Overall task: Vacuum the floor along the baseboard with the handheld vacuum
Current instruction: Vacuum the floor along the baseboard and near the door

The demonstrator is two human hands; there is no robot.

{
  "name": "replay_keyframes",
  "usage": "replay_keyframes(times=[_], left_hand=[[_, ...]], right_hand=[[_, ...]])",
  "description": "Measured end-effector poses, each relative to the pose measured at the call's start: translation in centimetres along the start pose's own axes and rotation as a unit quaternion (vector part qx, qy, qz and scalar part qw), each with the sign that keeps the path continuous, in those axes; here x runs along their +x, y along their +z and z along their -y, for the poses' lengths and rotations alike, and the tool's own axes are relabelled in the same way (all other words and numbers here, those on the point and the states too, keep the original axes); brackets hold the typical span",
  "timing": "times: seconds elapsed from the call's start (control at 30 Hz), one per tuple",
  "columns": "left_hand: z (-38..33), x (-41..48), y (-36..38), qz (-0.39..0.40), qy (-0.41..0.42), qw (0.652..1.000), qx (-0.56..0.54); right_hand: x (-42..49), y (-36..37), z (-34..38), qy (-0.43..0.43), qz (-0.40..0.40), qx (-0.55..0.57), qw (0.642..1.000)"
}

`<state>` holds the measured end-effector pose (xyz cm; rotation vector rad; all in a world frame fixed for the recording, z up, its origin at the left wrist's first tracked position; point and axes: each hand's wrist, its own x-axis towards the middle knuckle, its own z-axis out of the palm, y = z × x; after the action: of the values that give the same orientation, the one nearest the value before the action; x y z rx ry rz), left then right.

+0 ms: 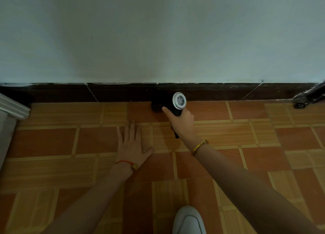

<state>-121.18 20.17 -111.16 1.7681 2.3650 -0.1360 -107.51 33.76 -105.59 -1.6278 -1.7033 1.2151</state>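
My right hand [182, 124] grips the handle of a black handheld vacuum [173, 103] with a round silver grille at its rear. Its dark nozzle end touches the tiled floor [228, 137] right against the dark brown baseboard [123, 92], a little right of the middle. The forefinger lies straight along the vacuum's body. My left hand [131, 143] lies flat on the floor with fingers spread, left of and nearer than the vacuum, holding nothing.
A white wall [158, 35] rises above the baseboard. White trim of a door frame or cabinet [12, 109] juts in at the left edge. A dark wheeled metal object [309, 96] stands at the far right by the baseboard. A white shoe [189, 220] shows at the bottom.
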Motion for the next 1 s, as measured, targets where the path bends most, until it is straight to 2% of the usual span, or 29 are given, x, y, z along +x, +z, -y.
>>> replay_keyframes(times=[0.13, 0.47, 0.8, 1.0], left_hand=[[-0.4, -0.1, 0.4, 0.010, -0.006, 1.000, 0.018], [-0.4, -0.3, 0.3, 0.013, -0.034, 0.999, 0.020], [-0.4, -0.1, 0.4, 0.013, -0.054, 0.998, 0.010], [-0.6, 0.1, 0.3, 0.004, -0.060, 0.998, -0.003]], right_hand=[[-0.5, 0.4, -0.1, 0.008, 0.019, 0.004, 1.000], [-1.7, 1.9, -0.4, -0.041, 0.100, -0.027, 0.994], [-0.2, -0.1, -0.5, -0.034, 0.010, -0.042, 0.998], [-1.1, 0.5, -0.7, -0.036, 0.051, -0.042, 0.997]])
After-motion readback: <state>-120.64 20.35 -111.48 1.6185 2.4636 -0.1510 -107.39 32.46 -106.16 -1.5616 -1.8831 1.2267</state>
